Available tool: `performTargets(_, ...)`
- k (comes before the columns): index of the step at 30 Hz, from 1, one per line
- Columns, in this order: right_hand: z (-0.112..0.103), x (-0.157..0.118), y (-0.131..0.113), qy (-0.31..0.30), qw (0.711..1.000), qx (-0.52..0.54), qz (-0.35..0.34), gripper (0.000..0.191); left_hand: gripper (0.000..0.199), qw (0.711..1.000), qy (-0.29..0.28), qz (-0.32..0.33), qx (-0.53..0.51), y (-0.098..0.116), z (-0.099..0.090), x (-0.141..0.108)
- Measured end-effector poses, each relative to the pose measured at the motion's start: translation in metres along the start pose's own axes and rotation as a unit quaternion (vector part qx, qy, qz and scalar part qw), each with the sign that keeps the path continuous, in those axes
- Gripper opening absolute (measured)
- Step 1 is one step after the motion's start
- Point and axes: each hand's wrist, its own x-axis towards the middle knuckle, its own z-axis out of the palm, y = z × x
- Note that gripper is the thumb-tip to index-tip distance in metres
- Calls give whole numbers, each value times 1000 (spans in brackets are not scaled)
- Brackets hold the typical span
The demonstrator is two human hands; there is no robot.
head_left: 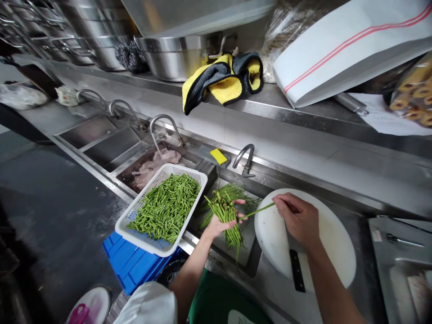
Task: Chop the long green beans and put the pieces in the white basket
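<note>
My left fingers [228, 224] wrap a thick bundle of slim green long beans [222, 209] above the grey steel sink [249, 243]; my right fingers [282, 200] pinch one bean [259, 210] by its end. A hard tug could snap it, and a slackened left grip could drop the bundle into the sink.

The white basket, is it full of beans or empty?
Not empty: cut green beans cover most of the white basket, though a bare strip shows at its near end. How deep they lie, I can't tell.

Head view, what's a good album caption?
Left hand holds a green bean bundle over the sink; right hand pinches one bean.
</note>
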Motion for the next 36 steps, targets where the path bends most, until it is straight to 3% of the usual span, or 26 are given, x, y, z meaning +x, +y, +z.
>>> performTargets(4, 6, -3, -7, 44, 999, 26, 7, 23, 38, 998, 21, 4, 55, -3, -12, -3)
performTargets(8, 10, -2, -12, 104, 994, -24, -30, 20, 37, 988, 126, 32, 84, 1, -20, -9)
performTargets(9, 13, -3, -13, 85, 995, -37, -47, 19, 36, 985, 138, 36, 97, 4, -19, -11)
performTargets(13, 44, -10, -11, -142, 985, -9, -100, 21, 31, 979, 98, 29, 174, 19, -7, -12)
performTargets(14, 54, -12, -9, -168, 981, 13, -96, 21, 30, 977, 95, 31, 189, 21, -4, -10)
performTargets(17, 81, -13, -3, -158, 983, 82, -39, 20, 29, 974, 99, 44, 201, 24, 2, -3)
performTargets(21, 92, -11, 6, -165, 975, 141, 42, 26, 22, 983, 31, 21, 182, 20, -4, 2)
performTargets(24, 74, -31, 37, -143, 986, 50, 75, 39, 25, 977, 71, -18, 199, 12, -15, 1)
performTargets(26, 53, -67, 74, -81, 985, -94, 117, 43, 30, 966, 132, -31, 222, 6, -25, 0)
performTargets(28, 32, -119, 117, -12, 949, -257, 182, 40, 33, 954, 173, -34, 244, 0, -35, 1)
performTargets(30, 17, -171, 155, 11, 870, -377, 316, 45, 34, 944, 191, -31, 267, -7, -41, 1)
performTargets(31, 13, -192, 170, -10, 850, -393, 351, 48, 34, 940, 195, -29, 279, -9, -42, 0)
performTargets(33, 8, -217, 190, -43, 848, -392, 355, 57, 33, 934, 196, -27, 297, -13, -40, -3)
performTargets(36, 5, -218, 202, -52, 873, -359, 325, 68, 28, 927, 192, -28, 321, -14, -30, -14)
